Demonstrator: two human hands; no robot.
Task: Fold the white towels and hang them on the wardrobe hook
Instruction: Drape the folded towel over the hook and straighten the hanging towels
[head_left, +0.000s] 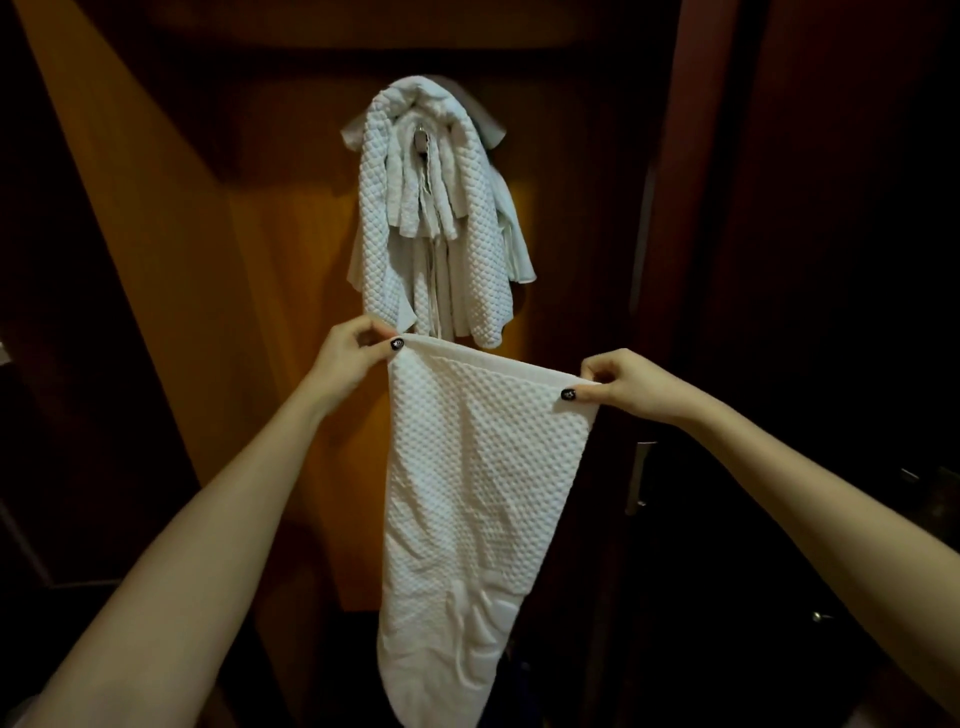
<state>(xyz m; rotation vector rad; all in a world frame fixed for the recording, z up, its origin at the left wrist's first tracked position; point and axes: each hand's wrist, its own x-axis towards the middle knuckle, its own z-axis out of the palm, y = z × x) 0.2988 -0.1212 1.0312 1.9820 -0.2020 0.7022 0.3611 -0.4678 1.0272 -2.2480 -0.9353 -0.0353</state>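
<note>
A white waffle-textured towel (478, 483) hangs lengthwise in front of me, stretched by its top edge. My left hand (350, 356) pinches the top left corner and my right hand (626, 387) pinches the top right corner. Just above and behind it, several white towels (441, 218) hang bunched over the wardrobe hook (422, 139), which shows as a bit of metal between the folds. The held towel's top edge lies just below the lower ends of the hung ones.
The hook sits on an orange-brown wooden wardrobe panel (260, 249). A dark red-brown door (691, 182) with a metal handle (636, 478) stands to the right. The left side and the lower right are dark.
</note>
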